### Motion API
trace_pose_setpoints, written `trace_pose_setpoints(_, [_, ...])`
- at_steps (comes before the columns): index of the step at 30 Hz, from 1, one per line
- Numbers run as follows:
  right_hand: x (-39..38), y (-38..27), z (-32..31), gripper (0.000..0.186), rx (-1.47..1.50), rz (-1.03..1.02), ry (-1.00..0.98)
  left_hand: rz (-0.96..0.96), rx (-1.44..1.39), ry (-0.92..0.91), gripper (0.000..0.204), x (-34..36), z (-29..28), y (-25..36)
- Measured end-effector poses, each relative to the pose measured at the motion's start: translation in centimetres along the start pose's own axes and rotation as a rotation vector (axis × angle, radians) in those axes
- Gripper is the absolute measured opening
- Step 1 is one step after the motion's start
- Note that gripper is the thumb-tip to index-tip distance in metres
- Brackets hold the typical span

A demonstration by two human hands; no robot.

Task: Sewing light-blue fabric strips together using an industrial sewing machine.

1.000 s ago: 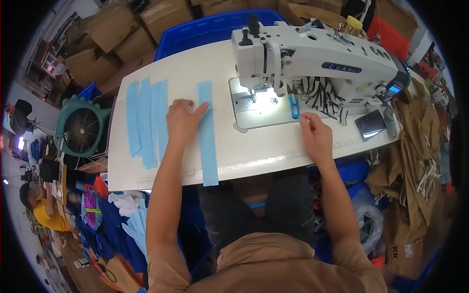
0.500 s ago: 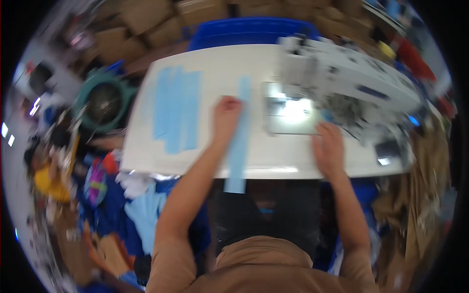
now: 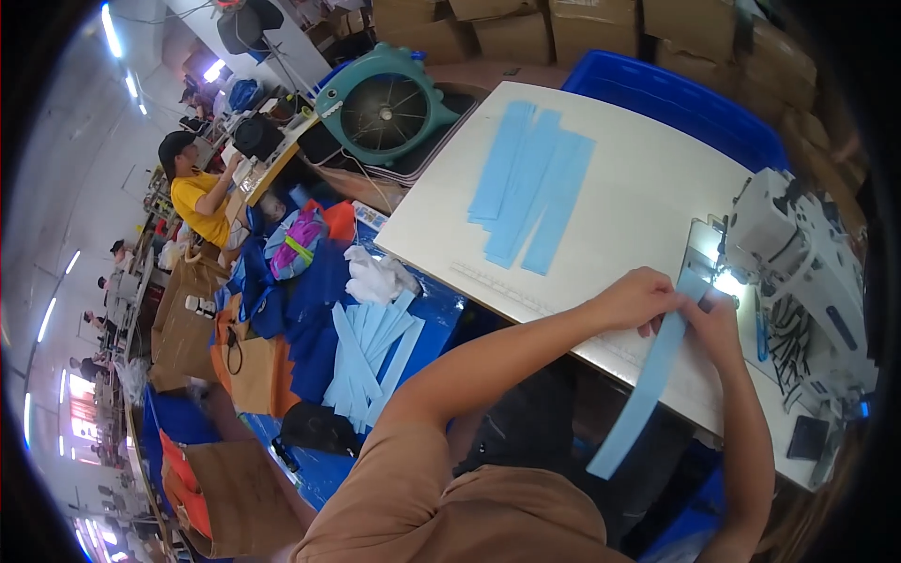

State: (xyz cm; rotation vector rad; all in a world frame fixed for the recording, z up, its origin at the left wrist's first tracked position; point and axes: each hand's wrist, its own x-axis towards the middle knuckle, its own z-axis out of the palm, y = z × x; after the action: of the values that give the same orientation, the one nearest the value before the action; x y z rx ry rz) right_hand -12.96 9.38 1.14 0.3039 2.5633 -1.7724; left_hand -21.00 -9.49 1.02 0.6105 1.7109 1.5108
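Note:
A long light-blue fabric strip (image 3: 646, 387) runs from the lit needle area of a white sewing machine (image 3: 786, 230) toward me, its near end hanging past the table's front edge. My left hand (image 3: 644, 300) pinches the left edge of this strip. Close beside it, my right hand (image 3: 713, 324) is closed on the right edge, just short of the metal needle plate (image 3: 702, 246). Part of the right fingers is hidden. Several more light-blue strips (image 3: 535, 188) lie side by side on the white table (image 3: 648, 155), left of the machine.
A blue bin (image 3: 680, 103) stands behind the table, with cardboard boxes (image 3: 591, 33) beyond. At the left are a green fan (image 3: 385, 108), a heap of blue strips (image 3: 371, 357), a white cloth (image 3: 375, 274) and a black cap (image 3: 319, 429). A person in yellow (image 3: 202, 192) sits farther off.
My hands, apart before, have come together on the strip. The strip has moved right to the machine's needle area. My view has turned left.

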Motion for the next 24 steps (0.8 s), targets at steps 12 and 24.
trace_pose_setpoints(12, [-0.4, 2.6, -3.1, 0.018, 0.208, 0.071, -0.042, 0.143, 0.065, -0.114, 0.021, 3.0, -0.7, -0.2])
trace_pose_setpoints(24, [-0.2, 3.6, -1.1, 0.019, 0.264, -0.087, 0.161, 0.311, 0.204, -0.007, 0.021, 3.4, -0.7, -0.5])
